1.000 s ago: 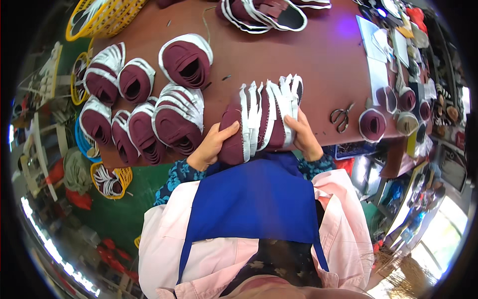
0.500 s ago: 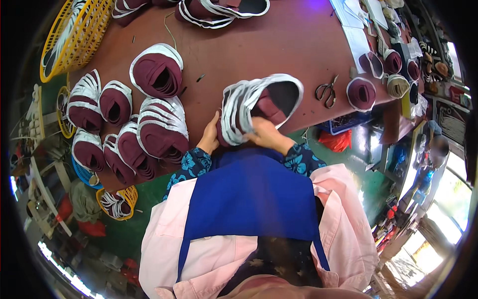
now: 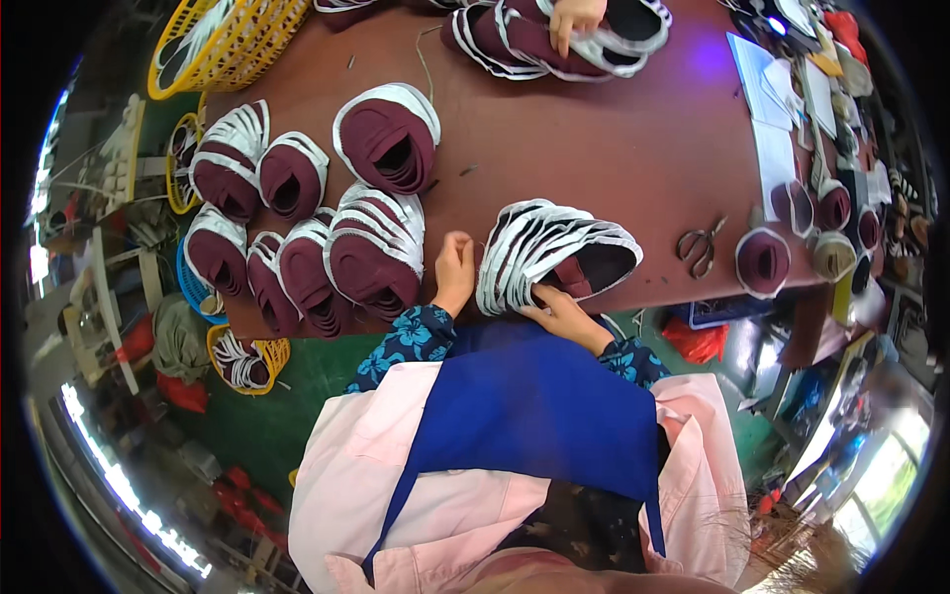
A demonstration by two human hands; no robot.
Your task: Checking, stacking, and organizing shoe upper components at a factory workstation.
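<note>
A stack of maroon shoe uppers [image 3: 554, 247] with white edging lies on its side near the table's front edge, the top one's dark lining showing. My right hand [image 3: 566, 319] grips its near edge, fingers partly tucked inside the opening. Just left of the stack, apart from it, my left hand [image 3: 455, 272] is raised with its fingers curled together; whether anything small is between them is hidden.
More stacks of maroon uppers [image 3: 374, 247] stand at the left. Scissors [image 3: 701, 247] lie to the right, by rolled uppers [image 3: 763, 262] and papers [image 3: 774, 148]. Another person's hand [image 3: 574, 20] touches a far pile [image 3: 539, 45]. A yellow basket [image 3: 223, 49] stands far left.
My left hand has let go of the stack and moved left. The stack now rests on the table, its edges fanned. Another person's hand has appeared at the far pile. The view has shifted.
</note>
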